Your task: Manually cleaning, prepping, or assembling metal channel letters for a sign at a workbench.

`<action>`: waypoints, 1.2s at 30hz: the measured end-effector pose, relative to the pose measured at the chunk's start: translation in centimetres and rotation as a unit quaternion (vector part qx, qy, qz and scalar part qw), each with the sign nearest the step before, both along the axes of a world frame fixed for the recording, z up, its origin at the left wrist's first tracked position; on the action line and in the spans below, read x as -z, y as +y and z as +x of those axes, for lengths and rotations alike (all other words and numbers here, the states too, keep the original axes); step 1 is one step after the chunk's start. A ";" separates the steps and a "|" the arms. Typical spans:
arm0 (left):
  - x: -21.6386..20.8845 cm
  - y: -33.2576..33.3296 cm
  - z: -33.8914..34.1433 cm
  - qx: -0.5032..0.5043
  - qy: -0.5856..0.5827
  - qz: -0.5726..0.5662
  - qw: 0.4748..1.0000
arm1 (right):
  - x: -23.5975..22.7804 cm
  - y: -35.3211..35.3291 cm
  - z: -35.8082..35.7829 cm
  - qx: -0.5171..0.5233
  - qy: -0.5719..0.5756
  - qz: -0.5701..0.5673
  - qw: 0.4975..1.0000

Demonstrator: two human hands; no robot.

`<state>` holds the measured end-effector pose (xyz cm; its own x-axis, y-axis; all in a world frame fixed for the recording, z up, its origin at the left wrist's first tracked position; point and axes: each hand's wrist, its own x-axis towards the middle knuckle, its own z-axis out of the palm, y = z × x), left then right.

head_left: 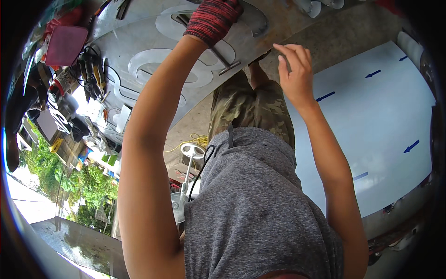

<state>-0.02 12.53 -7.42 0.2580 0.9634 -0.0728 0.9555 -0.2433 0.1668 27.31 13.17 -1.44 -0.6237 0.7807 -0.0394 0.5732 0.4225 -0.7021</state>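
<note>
Gloved left hand [214, 19] covering upper part of T-ended metal bar [222, 58] above tabletop [278, 24]; whether its fingers are pinching bar, cannot tell. Bare right hand [296, 74] hovering past tabletop edge, fingers loosely bent, thumb apart, pinching nothing. Flat curved cut-outs [135, 65] lying around bar. Likely risks: swinging bar end shifting or scratching cut-outs; ungloved right hand catching cuts if brushing tabletop edge.

The bar [220, 57] looks metallic, the glove [213, 21] rough knit.
</note>
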 end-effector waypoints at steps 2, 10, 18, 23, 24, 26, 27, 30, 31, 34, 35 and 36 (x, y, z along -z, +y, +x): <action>-0.4 0.0 -0.2 0.010 -0.009 0.023 1.000 | -0.2 1.7 0.2 0.014 -0.014 -0.007 1.000; 0.6 -0.7 -0.2 -0.095 -0.028 -0.060 0.993 | 0.4 2.7 -2.5 0.031 -0.014 -0.111 0.993; 2.2 -1.7 -1.4 -0.004 -0.040 0.063 0.997 | 2.7 1.3 -4.3 0.006 -0.078 -0.091 0.993; 2.2 -2.0 -1.4 -0.028 -0.049 0.047 0.997 | 3.2 1.1 -5.0 -0.004 -0.090 -0.096 0.991; 1.9 -2.0 -1.3 -0.034 -0.062 0.030 0.997 | 3.3 1.0 -5.1 -0.002 -0.095 -0.098 0.991; 1.7 -2.3 -1.4 -0.038 -0.063 0.029 0.997 | 3.5 0.8 -5.3 -0.005 -0.096 -0.101 0.990; 1.6 -2.4 -1.5 -0.040 -0.064 0.027 0.997 | 3.6 0.6 -5.3 -0.007 -0.097 -0.104 0.990; 2.3 -2.6 -1.7 -0.020 -0.059 0.068 0.996 | 3.4 0.4 -5.5 -0.003 -0.093 -0.108 0.990; 2.2 -2.5 -1.6 -0.019 -0.061 0.068 0.996 | 3.5 0.4 -5.4 -0.003 -0.094 -0.108 0.990; 1.9 -2.3 -1.5 -0.007 -0.055 0.051 0.997 | 3.6 0.6 -5.3 0.000 -0.091 -0.100 0.991; 1.7 -2.3 -1.5 -0.006 -0.054 0.060 0.997 | 3.5 0.6 -5.3 0.003 -0.092 -0.101 0.991; 1.5 -2.1 -1.4 -0.005 -0.054 0.068 0.996 | 3.4 0.7 -5.3 0.005 -0.094 -0.103 0.990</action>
